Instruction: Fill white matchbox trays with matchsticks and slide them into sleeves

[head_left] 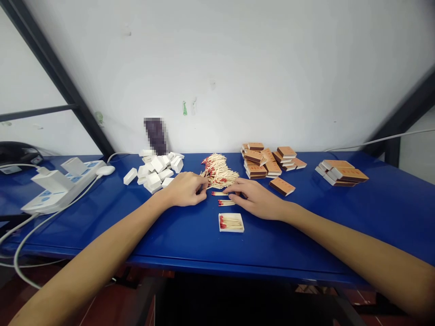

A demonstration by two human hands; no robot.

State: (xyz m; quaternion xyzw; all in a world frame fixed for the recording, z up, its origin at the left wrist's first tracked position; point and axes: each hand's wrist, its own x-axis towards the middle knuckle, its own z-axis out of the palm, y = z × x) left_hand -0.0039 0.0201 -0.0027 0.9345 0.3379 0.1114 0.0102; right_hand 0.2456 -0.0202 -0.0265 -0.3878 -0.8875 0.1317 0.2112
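A loose heap of red-tipped matches (218,170) lies at the middle of the blue table (190,235). My left hand (185,189) rests at the heap's near left edge, fingers curled and pinched on a few matches. My right hand (256,198) lies just right of it, its fingers closed on matches at the heap's near edge. Between the hands lie two small rows of matches (224,203). Nearer to me sits an open white matchbox tray (231,222) partly filled with matches.
A pile of empty white trays (157,171) lies left of the heap. Stacks of brown matchbox sleeves (268,164) stand to the right, more (340,172) farther right. A white power strip with cables (61,184) is at the far left. A wall is close behind.
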